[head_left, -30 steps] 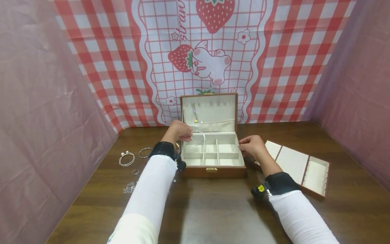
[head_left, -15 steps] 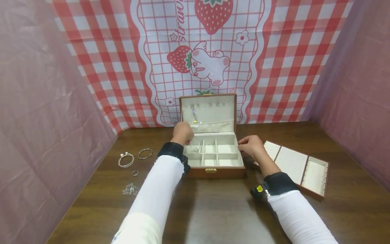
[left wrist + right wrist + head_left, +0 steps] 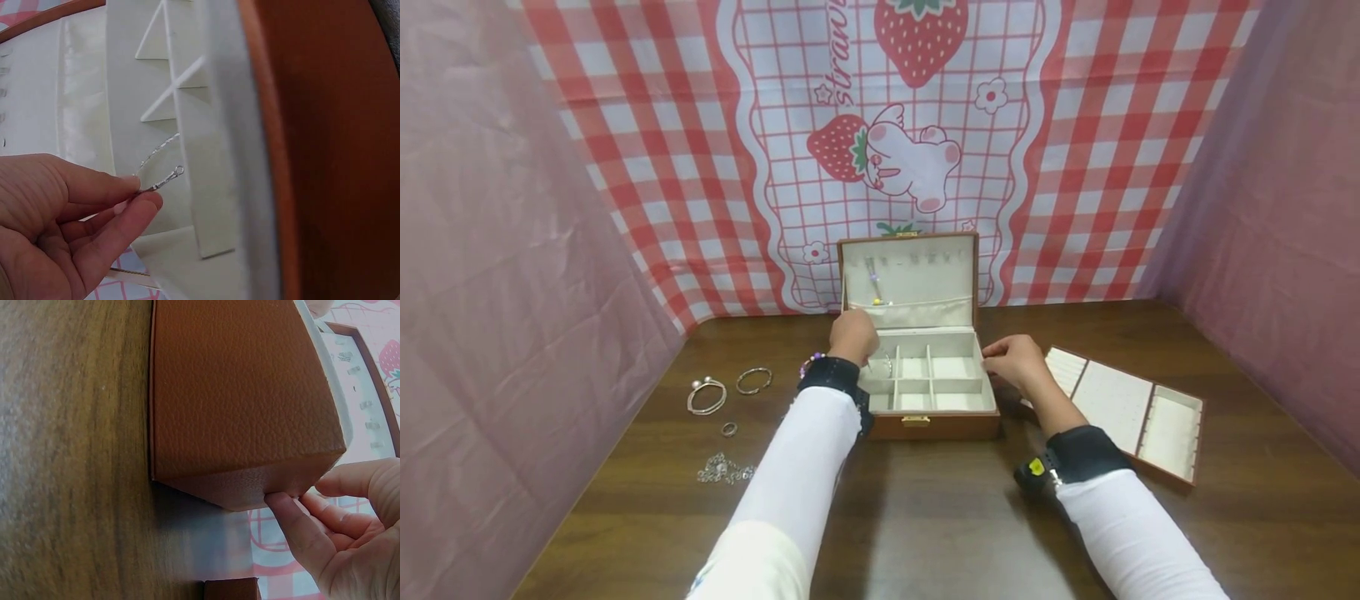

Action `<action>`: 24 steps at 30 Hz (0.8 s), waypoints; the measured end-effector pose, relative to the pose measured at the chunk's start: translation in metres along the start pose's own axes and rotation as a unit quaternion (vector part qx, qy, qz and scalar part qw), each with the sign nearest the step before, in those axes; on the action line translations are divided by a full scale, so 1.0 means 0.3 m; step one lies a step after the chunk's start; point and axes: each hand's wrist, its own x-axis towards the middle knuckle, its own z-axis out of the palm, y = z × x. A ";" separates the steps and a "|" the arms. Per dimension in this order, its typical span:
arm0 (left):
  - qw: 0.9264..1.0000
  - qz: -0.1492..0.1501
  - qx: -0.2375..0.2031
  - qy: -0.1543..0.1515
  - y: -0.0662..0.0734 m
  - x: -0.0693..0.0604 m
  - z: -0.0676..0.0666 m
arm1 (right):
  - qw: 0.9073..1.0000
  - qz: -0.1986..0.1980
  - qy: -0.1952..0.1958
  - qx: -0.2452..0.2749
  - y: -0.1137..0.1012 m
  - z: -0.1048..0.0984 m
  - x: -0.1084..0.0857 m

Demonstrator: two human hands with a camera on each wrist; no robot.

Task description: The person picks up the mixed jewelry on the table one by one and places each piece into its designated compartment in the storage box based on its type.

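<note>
The brown jewelry box [image 3: 955, 427] stands with its lid raised, its cream interior split into several compartments. My left hand [image 3: 853, 335] is over the back left compartment. Between thumb and forefinger it pinches a silver bracelet [image 3: 166, 180], thin and twisted with a small loop at one end. Part of its curve reaches down inside the compartment. At the box's right side, my right hand [image 3: 1017, 363] holds the wall near the top, with the thumb [image 3: 290, 515] pressed on the outer side and the forefinger by the rim.
On the left lie a pearl-tipped bangle [image 3: 706, 409], another silver bangle [image 3: 754, 382], a ring [image 3: 729, 430] and a heaped silver chain [image 3: 721, 470]. A beaded bracelet [image 3: 810, 364] shows beside my left wrist. The box's lift-out tray [image 3: 1112, 400] lies right. A necklace [image 3: 874, 283] hangs inside the lid.
My left hand has lowered the bracelet from above the box into the back left compartment, turning at the wrist. The right hand keeps its place on the box.
</note>
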 end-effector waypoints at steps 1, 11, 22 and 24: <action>1.000 -0.001 -0.001 0.006 0.000 -0.002 0.004 | 1.000 0.001 0.001 -0.004 0.000 0.000 0.000; 1.000 -0.003 -0.003 0.016 -0.002 -0.006 0.028 | 1.000 0.002 0.006 -0.012 0.001 0.003 0.002; 0.999 0.027 0.020 -0.001 0.006 -0.018 0.004 | 1.000 0.002 0.007 -0.022 0.000 0.001 -0.002; 0.999 0.029 0.020 0.000 0.009 -0.022 -0.005 | 1.000 -0.001 0.007 -0.024 0.001 0.000 -0.002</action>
